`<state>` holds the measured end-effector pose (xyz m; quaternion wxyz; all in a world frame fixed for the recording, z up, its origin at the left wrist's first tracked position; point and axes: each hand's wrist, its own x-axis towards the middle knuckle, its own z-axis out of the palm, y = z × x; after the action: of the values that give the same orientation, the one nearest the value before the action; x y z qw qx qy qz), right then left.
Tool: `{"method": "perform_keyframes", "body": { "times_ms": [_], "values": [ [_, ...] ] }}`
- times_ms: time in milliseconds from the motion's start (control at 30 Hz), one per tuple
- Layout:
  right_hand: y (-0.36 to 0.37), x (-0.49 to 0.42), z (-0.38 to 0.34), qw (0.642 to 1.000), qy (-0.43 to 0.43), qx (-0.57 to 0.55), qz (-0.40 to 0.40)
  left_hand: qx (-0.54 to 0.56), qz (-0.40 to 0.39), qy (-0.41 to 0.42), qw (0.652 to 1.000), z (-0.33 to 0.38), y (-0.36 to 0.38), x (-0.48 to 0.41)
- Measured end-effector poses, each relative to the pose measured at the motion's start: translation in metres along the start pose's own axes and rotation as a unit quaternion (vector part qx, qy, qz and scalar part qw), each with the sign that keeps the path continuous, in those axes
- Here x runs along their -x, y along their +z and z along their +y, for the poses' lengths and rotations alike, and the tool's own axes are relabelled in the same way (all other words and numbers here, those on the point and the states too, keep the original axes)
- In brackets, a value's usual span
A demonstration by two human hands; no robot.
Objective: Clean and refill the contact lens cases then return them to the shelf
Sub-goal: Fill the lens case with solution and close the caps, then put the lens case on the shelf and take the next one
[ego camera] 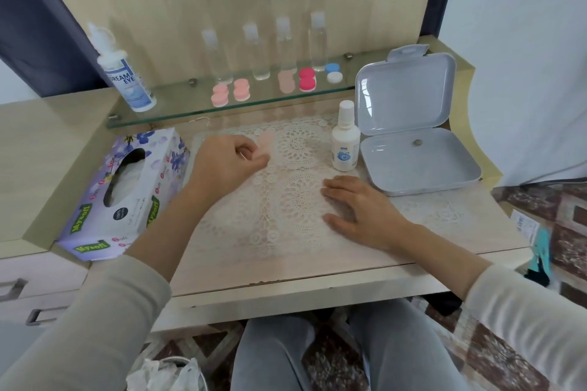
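The pale pink lens case (265, 141) lies on the lace mat (298, 149), right at the fingertips of the left hand (227, 165). Its fingers curl against the case's near end; whether they actually pinch it cannot be told. The right hand (359, 206) rests flat on the mat with straight fingers, well apart from the case.

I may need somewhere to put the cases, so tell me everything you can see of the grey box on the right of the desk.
The grey box is pale blue-grey, glossy plastic by its look, with rounded corners. It is open: the base lies flat on the right of the desk, and the lid stands hinged up behind it, with its latch tab on top. One small round thing lies inside. A small white bottle stands close at its left; whether they touch cannot be told.
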<state>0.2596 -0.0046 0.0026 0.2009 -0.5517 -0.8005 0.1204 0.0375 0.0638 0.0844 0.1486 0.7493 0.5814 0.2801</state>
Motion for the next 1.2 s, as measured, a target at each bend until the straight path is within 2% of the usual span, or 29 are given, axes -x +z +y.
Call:
{"method": "perform_keyframes", "body": {
  "times_ms": [333, 633, 900, 1067, 1200],
  "values": [
    [0.005, -0.001, 0.006, 1.000, -0.002, -0.025, 0.007, -0.059, 0.089, 0.018, 0.994, 0.020, -0.013, -0.077],
    [0.012, -0.003, 0.011, 0.999, -0.009, -0.035, 0.022, -0.109, 0.056, 0.002, 0.992, 0.020, -0.001, -0.118],
    [0.014, -0.003, 0.011, 0.999, -0.020, -0.023, 0.043, -0.152, 0.065, 0.007, 0.986, 0.018, 0.006, -0.129],
    [0.014, -0.003, 0.011, 0.999, -0.016, -0.022, 0.038, -0.145, 0.089, 0.029, 0.985, 0.017, 0.003, -0.131],
    [0.014, -0.003, 0.011, 0.999, -0.015, -0.020, 0.039, -0.142, 0.122, 0.093, 0.978, 0.018, 0.001, -0.134]
  ]
}}
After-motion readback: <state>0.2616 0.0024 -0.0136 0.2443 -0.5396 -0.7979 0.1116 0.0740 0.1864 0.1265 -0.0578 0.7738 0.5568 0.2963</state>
